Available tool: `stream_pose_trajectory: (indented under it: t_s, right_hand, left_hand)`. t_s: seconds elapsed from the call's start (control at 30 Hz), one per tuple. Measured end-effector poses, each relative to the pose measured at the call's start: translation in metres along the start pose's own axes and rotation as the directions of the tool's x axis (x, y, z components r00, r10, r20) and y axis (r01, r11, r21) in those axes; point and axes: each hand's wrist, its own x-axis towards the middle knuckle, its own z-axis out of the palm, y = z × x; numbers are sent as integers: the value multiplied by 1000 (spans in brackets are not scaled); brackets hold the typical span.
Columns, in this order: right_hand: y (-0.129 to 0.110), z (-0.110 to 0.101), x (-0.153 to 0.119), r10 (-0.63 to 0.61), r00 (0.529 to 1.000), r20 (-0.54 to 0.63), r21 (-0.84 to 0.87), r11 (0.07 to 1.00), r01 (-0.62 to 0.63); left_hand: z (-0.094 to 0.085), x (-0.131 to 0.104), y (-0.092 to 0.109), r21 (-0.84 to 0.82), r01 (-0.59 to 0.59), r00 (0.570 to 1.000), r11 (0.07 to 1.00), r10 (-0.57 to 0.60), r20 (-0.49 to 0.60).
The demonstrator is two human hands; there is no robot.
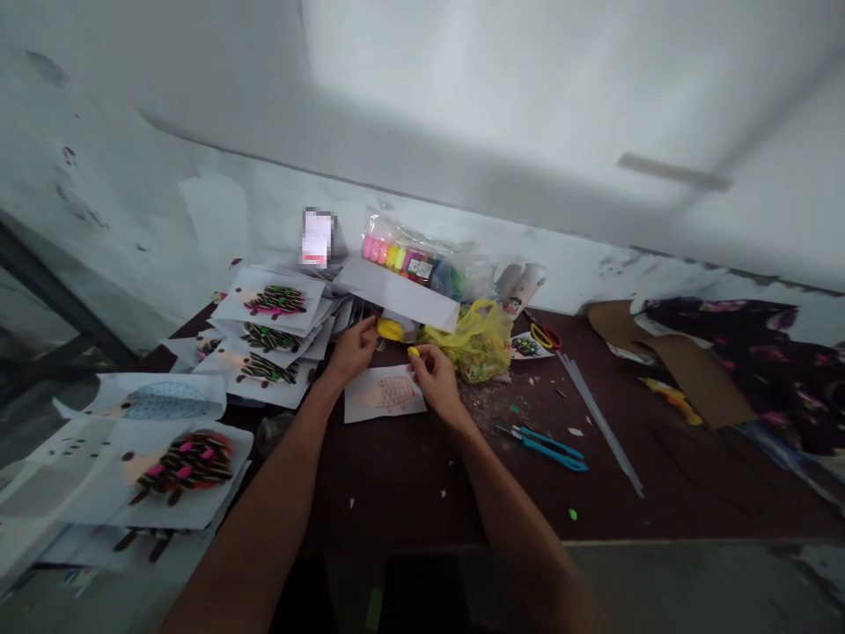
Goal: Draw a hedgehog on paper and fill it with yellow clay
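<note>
Station: a dark table (409, 493) against a white wall, one person working with two bare hands.

Right hand (437, 377): thumb and fingertips pinch a small yellow bit (413, 351), held just beyond the far edge of the sheet (355, 407), near its right corner. Left hand (355, 350): fingertips sit at the near-left end of a larger yellow lump (391, 329); whether that grip closes on it or only touches, I cannot tell from here.

Step in hand, in my judgement: portioning soft yellow material, a small piece apart from the main lump. The next move would appear to call for a light pinch, so the bit keeps its form, and for the sheet to be steadied, since neither hand visibly holds it down.

Location: the sheet lies flat on the table between the forearms, below both hands. Its long axis runs left to right, the right end slightly farther from the person. The drawing (397, 394) on it lies lengthwise along the same line; its paler end, which I take for the head, points left. Detail is too faint to confirm.

Adjacent: decorated pictures (270, 302) stacked on the left, heads also leftward; a yellow bag (479, 339) just beyond the right hand; blue scissors (551, 447) to the right, well apart from the sheet.
</note>
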Motion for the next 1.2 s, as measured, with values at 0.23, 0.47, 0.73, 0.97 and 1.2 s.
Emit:
stream_pose_trajectory:
  t_s: [0.23,0.47,0.73,0.97,1.2]
  right_hand:
    - [-9,-11,1,-49,992,114,-167,984,68]
    - [-11,-16,-3,-18,962,271,-346,931,115]
    - [-24,-11,-20,-67,913,402,-468,842,267]
    - [-42,2,-32,1,858,513,-744,498,445]
    - [-43,10,-46,79,842,533,-813,325,484]
  left_hand:
    - [-19,-11,20,370,-105,942,923,-26,334]
    - [-19,-12,15,621,-238,855,747,-142,498]
    - [-16,-10,9,567,-239,845,788,-119,522]
    - [-11,-12,8,521,-221,846,825,-104,523]
    - [-9,-9,2,488,-147,831,860,-160,532]
